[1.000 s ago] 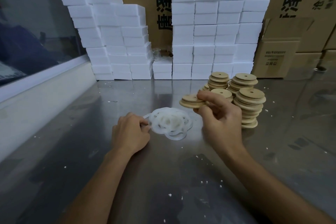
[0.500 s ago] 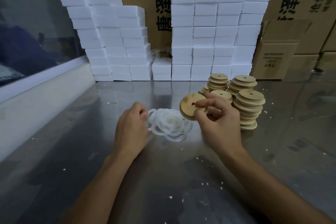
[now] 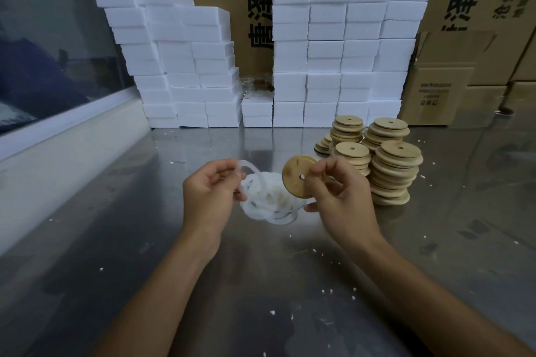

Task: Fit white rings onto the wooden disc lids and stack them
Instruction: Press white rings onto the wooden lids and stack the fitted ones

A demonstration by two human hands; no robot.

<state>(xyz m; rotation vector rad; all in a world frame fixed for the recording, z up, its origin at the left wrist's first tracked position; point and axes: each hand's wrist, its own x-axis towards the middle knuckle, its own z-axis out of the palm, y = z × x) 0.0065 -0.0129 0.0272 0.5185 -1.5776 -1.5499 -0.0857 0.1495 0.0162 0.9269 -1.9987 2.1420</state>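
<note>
Counter (image 3: pixel 145 240) is bare steel, flecked with white crumbs. Foam blocks (image 3: pixel 333 46) and cartons (image 3: pixel 443 90) stand well beyond the fingers. Stacks of discs (image 3: pixel 396 171) sit just right of the right hand (image 3: pixel 342 200); the ring heap (image 3: pixel 269 200) lies below and between both hands.

Right hand pinches one disc (image 3: pixel 298 177) at its rim, tilted on edge, flat face toward the left hand (image 3: pixel 208 197). Left fingers are curled, pinching one ring (image 3: pixel 251 169) lifted above the heap.

Risks: the ring looks thin and floppy, so it may twist or seat on one side only if the disc stays tilted. The right elbow could knock the leaning near stack.

Disc: pale wood, round, small centre hole. Ring: translucent white.
</note>
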